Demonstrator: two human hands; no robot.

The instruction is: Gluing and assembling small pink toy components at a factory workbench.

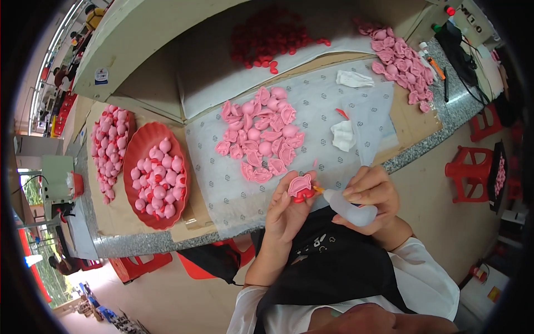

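Note:
Between the fingers of my left hand (285,207) is a small pink and red molded figure piece (300,188), its pink hollow part above and its red part below. My right hand (381,195) is closed round a translucent white squeeze bottle (353,210). The bottle's thin orange tip (319,190) points left and meets or nearly meets the piece; exact contact is too small to tell. Just beyond my hands, a cluster of pink molded pieces (265,147), some rounded and some hollow shells, lies on the printed white sheet (214,192).
A red scalloped tray (129,183) of pink and red figures stands at the left, beside another filled container (111,142). Red pieces (272,42) lie inside the beige booth (150,42). Crumpled white cloths (343,136) and more pink pieces (403,67) lie right. Red stools (470,172) stand beyond the table.

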